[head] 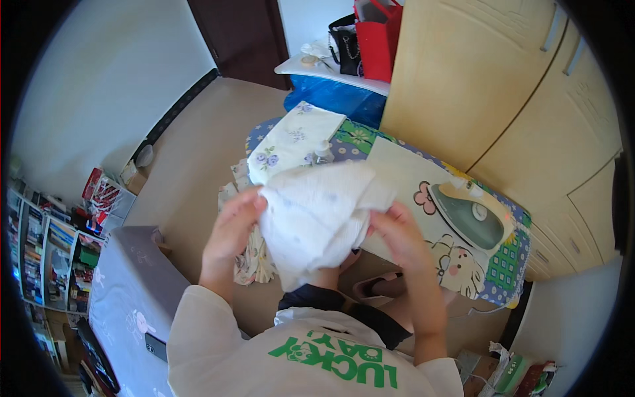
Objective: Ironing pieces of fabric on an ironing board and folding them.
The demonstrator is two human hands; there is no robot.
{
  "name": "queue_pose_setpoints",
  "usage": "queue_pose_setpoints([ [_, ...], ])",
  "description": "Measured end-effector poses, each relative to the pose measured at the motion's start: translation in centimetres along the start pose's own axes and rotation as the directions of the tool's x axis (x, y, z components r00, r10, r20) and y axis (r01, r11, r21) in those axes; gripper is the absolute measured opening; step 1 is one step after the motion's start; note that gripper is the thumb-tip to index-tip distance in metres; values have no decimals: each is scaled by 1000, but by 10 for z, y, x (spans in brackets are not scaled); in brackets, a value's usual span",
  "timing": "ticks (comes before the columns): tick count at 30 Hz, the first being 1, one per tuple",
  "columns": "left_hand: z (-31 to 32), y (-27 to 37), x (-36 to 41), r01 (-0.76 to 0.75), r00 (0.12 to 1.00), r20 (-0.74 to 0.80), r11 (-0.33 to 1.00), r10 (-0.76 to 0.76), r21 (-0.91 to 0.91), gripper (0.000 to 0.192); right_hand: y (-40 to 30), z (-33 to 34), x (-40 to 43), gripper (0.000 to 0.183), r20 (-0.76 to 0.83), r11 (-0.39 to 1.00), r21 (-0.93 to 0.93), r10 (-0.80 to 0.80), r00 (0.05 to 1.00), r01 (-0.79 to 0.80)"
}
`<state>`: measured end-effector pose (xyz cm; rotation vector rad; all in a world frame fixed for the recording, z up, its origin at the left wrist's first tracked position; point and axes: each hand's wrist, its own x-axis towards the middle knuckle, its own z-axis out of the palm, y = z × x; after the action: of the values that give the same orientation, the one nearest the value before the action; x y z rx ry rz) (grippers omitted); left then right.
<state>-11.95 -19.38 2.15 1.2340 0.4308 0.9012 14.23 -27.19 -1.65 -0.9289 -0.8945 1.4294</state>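
Observation:
Between my two hands hangs a thin white cloth (pixel 317 218) with faint bluish marks, partly bunched. My left hand (pixel 235 218) pinches its left edge, and my right hand (pixel 397 231) grips the right side near a fold. Beneath it stretches an ironing board (pixel 342 149) with a patterned cover. A green and cream iron (pixel 469 213) rests at the board's right end, on a pale cloth (pixel 392 161) printed with a cartoon figure. A folded white floral cloth (pixel 292 134) lies on the far left end. Just behind the held cloth, a clear bottle (pixel 323 153) is partly hidden.
Cream wardrobe doors (pixel 476 74) rise behind the board. A red bag (pixel 379 44) and a black handbag (pixel 346 44) stand on a white surface. To the left are a lavender-covered bed (pixel 134 297) with a phone (pixel 156 346) and a shelf (pixel 47 248). Floral fabric (pixel 255 260) hangs below the board.

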Motion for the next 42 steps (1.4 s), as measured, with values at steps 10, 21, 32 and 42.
queue_pose_setpoints([
  [10,39,81,80,-199,979,30,980,200,-17,31,-132,-13,6,38,-319,752,-136,-650,690,645],
  [21,98,125,138,-182,893,429,981,135,70,43,34,-49,65,73,273,958,48,259,927,-282],
  [32,92,149,149,-184,980,100,976,173,119,42,-5,-28,34,31,167,987,-143,104,980,-80],
  [42,45,120,174,-217,972,141,951,189,223,53,-117,-42,-95,18,-307,757,-607,-504,807,241],
])
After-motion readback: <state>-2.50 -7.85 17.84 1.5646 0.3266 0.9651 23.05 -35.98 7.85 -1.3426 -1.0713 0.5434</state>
